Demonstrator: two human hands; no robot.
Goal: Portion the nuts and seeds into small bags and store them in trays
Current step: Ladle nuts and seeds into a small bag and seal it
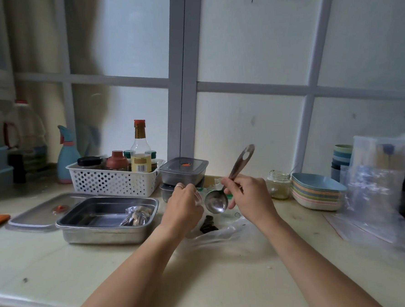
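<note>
Tray (102, 235): steel, open, left of my hands; one filled bag (136, 215) lies in its right end.
Left hand (184, 209): I see it pinching a clear bag (198, 197).
Right hand (249, 198): grips spoon (216, 203) handle, bowl just beside that bag.
Seeds (208, 224): dark heap, nearer than spoon.

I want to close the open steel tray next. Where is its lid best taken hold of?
Probably by the free left edge of the lid, coming from the left and hooking under the rim: it lies flat on the counter, its right side is hidden behind the tray, and the orange valve at its centre looks too low to pinch.
</note>
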